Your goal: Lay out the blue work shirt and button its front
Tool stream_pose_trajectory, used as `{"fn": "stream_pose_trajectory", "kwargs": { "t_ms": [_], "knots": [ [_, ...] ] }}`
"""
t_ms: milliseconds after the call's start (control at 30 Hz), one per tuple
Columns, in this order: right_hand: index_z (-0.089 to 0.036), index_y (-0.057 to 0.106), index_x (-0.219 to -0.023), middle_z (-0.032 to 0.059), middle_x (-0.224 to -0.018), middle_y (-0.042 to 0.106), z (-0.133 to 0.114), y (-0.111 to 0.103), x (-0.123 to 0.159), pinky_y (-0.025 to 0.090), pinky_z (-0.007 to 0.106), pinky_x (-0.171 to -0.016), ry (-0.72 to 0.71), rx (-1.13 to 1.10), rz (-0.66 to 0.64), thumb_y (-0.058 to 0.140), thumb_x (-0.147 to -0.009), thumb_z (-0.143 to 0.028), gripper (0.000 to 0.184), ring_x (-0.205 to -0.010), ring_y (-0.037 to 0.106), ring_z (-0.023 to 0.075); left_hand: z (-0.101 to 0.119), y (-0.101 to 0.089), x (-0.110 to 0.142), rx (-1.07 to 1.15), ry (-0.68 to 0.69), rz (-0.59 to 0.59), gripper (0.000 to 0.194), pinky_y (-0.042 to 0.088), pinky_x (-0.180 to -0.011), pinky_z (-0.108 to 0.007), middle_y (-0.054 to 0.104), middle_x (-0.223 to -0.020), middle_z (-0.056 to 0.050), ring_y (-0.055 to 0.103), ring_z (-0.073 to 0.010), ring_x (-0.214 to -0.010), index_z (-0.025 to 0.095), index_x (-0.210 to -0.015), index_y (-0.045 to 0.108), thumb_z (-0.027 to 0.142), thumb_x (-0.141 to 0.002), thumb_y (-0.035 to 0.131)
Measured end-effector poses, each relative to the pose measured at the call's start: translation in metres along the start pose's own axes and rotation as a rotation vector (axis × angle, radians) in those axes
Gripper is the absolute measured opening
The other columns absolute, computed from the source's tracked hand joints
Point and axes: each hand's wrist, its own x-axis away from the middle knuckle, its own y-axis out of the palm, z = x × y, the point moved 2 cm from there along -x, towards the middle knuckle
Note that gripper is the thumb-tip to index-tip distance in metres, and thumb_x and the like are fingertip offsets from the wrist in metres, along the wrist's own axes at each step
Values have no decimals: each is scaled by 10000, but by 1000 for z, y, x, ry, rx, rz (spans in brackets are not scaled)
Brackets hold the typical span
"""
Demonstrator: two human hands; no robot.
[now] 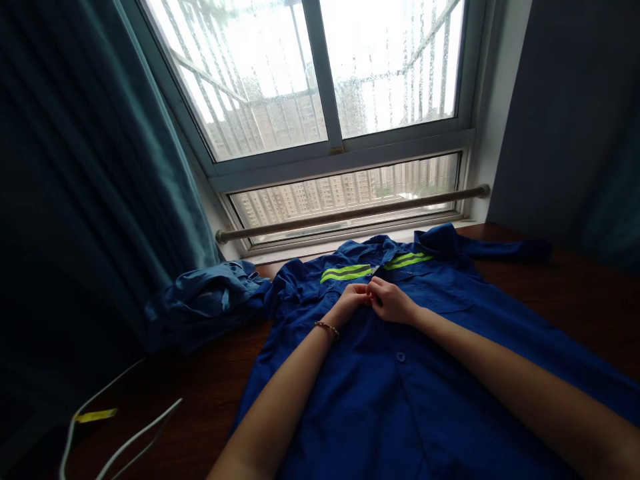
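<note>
A blue work shirt (350, 393) lies spread on the wooden surface, its collar toward the window. Yellow-green striped bands (346, 273) cross its chest. Both hands meet at the front placket, just below the bands. My left hand (354, 298), with a beaded bracelet (327, 329) at the wrist, has its fingers pinched on the placket. Against it, my right hand (393, 301) pinches the same spot. What lies between the fingertips is hidden, perhaps fabric edge or a button. Lower on the placket a round button (401, 357) shows.
Bundled blue cloth (210, 293) lies left of the shirt, by a teal curtain (165, 153). Behind stands a window with a metal rail (350, 214) across its lower part. White cables (140, 433) with a yellow tag (97, 416) lie at lower left on the brown wooden surface (220, 393).
</note>
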Motion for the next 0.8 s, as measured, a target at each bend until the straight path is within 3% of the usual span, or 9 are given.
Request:
{"fn": "stream_pose_trajectory", "kwargs": {
  "t_ms": [233,400,533,800],
  "knots": [
    [-179,479,-878,42,-886,466,23,-5,12,431,225,-626,-50,-108,-72,492,-673,-49,242,-714,481,119,3,5,-2,-89,11,52,221,338,-508,-210,497,-543,25,448,-66,-484,104,-628,547,275,-583,680],
    [-189,544,-900,51,-895,516,33,-8,19,431,265,-721,-103,47,-69,488,-792,-176,123,-813,502,147,8,9,1,-166,31,62,307,331,-490,-206,449,-533,46,439,-63,-481,121,-603,476,360,-613,669],
    [-199,584,-882,54,-892,543,34,-6,19,423,253,-715,-112,143,-28,423,-849,-219,165,-822,502,141,8,10,2,-246,52,86,345,311,-471,-200,415,-509,56,418,-61,-475,135,-569,429,390,-623,655],
    [-170,568,-739,47,-813,544,30,-1,18,419,252,-702,-39,154,-60,479,-816,-207,123,-796,496,148,5,16,6,-723,251,224,188,266,-471,-199,425,-521,41,373,-70,-503,140,-554,449,208,-708,533]
  ]
}}
